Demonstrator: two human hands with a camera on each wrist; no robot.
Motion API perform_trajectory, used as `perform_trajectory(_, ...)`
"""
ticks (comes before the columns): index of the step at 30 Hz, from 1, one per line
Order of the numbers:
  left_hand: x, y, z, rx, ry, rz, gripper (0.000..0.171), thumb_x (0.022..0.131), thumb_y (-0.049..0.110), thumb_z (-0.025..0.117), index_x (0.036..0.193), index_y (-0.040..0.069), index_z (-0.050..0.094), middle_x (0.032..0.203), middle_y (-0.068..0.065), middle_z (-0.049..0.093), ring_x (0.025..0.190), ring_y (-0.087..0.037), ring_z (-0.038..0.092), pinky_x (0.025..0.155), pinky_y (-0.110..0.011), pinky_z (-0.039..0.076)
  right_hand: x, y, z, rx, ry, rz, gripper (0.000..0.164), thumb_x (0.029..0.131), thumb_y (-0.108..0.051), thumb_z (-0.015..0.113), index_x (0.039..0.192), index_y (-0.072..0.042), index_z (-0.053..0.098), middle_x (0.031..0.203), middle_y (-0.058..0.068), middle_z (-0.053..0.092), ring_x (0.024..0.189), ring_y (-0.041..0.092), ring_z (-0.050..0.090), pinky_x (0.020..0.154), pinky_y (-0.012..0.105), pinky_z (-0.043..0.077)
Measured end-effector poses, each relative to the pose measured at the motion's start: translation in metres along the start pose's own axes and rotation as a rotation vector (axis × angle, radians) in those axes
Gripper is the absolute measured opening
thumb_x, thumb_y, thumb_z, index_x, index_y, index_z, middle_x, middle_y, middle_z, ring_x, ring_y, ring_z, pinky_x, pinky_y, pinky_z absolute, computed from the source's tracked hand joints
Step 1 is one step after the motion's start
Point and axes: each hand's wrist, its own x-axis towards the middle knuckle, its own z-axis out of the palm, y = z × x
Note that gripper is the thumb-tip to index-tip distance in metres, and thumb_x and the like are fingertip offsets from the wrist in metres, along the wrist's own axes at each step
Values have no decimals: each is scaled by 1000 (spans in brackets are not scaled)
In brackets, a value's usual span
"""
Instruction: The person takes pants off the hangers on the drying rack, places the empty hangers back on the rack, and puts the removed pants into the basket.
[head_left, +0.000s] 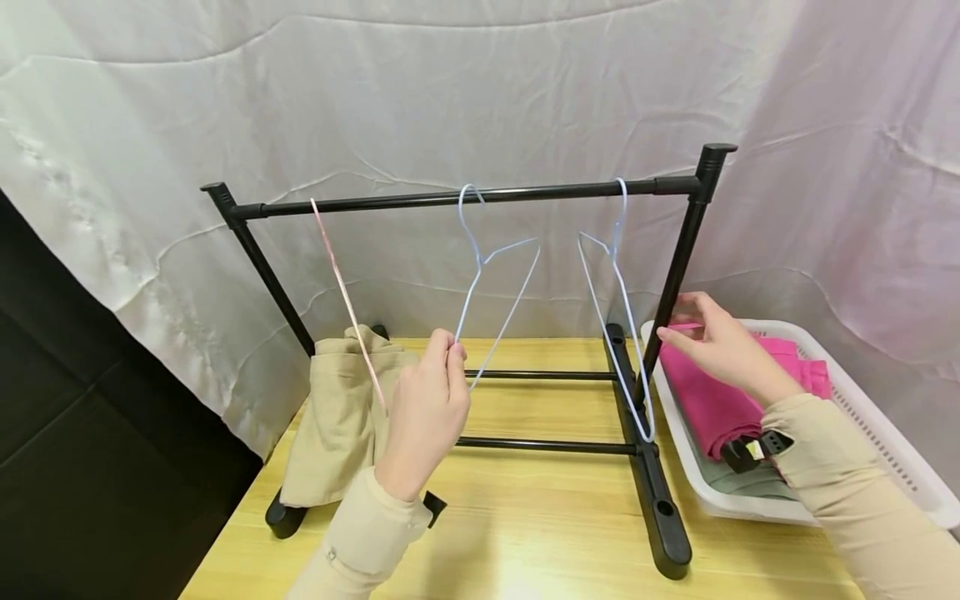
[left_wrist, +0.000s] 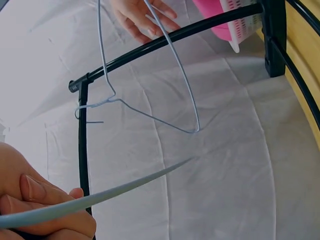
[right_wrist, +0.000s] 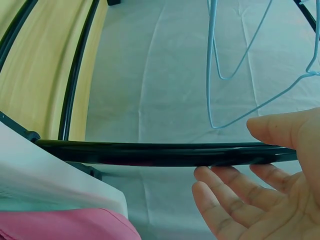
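Note:
My left hand (head_left: 427, 408) grips the lower part of a light blue wire hanger (head_left: 480, 262), whose hook hangs over the black rack's top bar (head_left: 547, 194). In the left wrist view, its wire (left_wrist: 120, 192) runs between my fingers and thumb. My right hand (head_left: 723, 350) is by the rack's right post (head_left: 678, 267), above the basket. In the right wrist view, the thumb and fingers are spread on either side of that post (right_wrist: 165, 154); I cannot tell whether they touch it. A second blue hanger (head_left: 617, 250) hangs bare near the post.
Khaki cloth (head_left: 337, 425) hangs at the left with a pink hanger (head_left: 341, 287). A white basket (head_left: 885, 425) at the right holds folded pink cloth (head_left: 701, 392) and grey-green cloth (head_left: 742, 481). The rack's black foot (head_left: 663, 517) stands on the wooden table (head_left: 540, 517).

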Motion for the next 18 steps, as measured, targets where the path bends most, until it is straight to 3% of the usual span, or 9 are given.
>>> perform_trajectory(8,4,8,-3,0,23,8,19,113,16,49,101,7,60,60,-2,50,47,-13,42,45,-30,35,-1,1,2,-2,-9,21,73,110,-32,61,159,10,27,151,36,49,136,57,56,86,9,44)
perform_trajectory(10,8,10,-2,4,25,11,19,113,16,48,101,6,60,60,-2,51,47,-13,43,44,-31,35,-1,1,2,-6,-9,23,74,110,-32,61,160,10,25,151,37,48,137,57,55,92,17,50)
perform_trajectory(12,13,10,0,13,12,2,20,113,17,48,101,6,59,61,-4,53,47,-14,43,44,-31,34,-2,1,2,-9,-6,23,75,110,-32,60,160,10,25,152,37,48,137,58,54,100,33,55)
perform_trajectory(15,19,8,7,26,-35,-22,21,113,17,47,100,6,59,63,-4,55,47,-15,44,44,-30,33,-2,2,3,-22,-4,23,76,110,-33,60,161,10,23,152,38,48,137,58,54,107,57,52)
perform_trajectory(18,21,4,14,38,-68,-42,21,113,17,47,99,7,58,63,-3,53,48,-15,44,44,-30,33,-3,3,4,-31,-1,23,77,110,-33,61,162,9,23,152,37,49,137,57,55,108,59,52)
